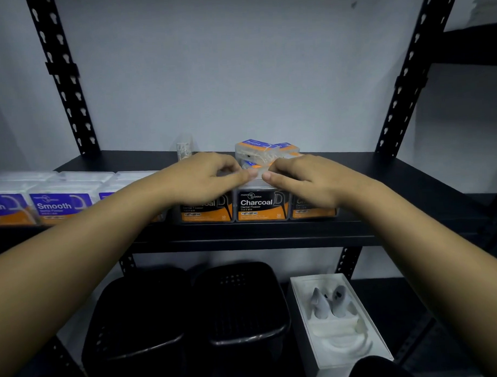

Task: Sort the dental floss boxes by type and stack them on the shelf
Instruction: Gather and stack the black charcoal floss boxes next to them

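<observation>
Both hands meet over the middle Charcoal box (pixel 260 204) at the shelf (pixel 382 183) front, the left hand (pixel 210 175) and right hand (pixel 300 178) each with a narrow grip, seemingly pinching a clear box (pixel 255 171) lying crosswise between them, equally near to both.

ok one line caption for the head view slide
Both hands, left and right, meet above the black-and-orange Charcoal floss boxes on the black metal shelf, purple Smooth boxes alongside.
</observation>
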{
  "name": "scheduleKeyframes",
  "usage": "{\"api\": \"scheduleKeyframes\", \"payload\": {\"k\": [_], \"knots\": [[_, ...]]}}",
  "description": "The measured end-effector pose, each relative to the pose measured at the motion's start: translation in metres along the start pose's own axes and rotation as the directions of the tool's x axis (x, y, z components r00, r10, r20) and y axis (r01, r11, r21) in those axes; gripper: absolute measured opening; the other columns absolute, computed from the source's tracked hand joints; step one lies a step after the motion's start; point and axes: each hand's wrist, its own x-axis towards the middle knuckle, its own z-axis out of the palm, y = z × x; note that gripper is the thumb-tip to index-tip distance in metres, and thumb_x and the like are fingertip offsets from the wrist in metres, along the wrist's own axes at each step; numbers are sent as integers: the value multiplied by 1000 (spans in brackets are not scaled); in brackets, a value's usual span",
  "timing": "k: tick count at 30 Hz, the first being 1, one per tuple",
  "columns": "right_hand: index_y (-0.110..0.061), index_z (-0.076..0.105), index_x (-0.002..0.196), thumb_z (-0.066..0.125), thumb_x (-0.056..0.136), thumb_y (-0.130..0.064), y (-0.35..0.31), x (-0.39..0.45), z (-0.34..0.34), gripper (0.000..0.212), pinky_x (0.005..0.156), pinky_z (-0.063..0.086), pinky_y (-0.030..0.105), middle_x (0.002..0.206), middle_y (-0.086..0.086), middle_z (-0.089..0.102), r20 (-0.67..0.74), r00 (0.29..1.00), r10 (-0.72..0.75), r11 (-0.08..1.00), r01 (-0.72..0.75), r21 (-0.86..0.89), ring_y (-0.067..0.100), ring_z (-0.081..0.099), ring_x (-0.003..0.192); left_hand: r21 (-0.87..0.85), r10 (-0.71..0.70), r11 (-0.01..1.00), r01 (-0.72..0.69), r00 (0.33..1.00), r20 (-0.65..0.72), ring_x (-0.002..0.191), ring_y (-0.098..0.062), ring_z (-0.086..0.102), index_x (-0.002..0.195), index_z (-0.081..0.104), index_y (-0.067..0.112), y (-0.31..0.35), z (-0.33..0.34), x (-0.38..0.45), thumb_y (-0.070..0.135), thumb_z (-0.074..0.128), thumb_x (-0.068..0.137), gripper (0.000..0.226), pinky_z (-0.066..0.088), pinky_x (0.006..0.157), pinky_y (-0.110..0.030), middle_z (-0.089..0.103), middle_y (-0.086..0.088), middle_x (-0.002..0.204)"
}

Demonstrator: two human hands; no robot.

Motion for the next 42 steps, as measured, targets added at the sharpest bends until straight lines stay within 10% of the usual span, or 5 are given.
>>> {"api": "scheduleKeyframes", "payload": {"k": [10, 42], "knots": [[-48, 56, 128, 18, 92, -82, -3, -2, 0, 62, 87, 52, 43, 101, -14, 69, -8, 1000, -26, 999, 26, 38, 9, 61, 98, 218, 91, 973, -75, 994, -62, 78, -11, 61, 98, 61, 29, -1, 5, -2, 69, 23, 96, 55, 54, 74, -41, 63, 9, 81], [-44, 62, 119, 20, 89, -84, -3, 3, -1, 65, 88, 52, 44, 98, -13, 69, 31, 1000, 1, 999, -2, 47, 6, 62, 93, 229, 100, 970, -79, 991, -83, 79, -18, 60, 94, 60, 27, -5, 9, 1, 66, 25, 98, 53, 51, 75, -39, 63, 6, 80]]}}
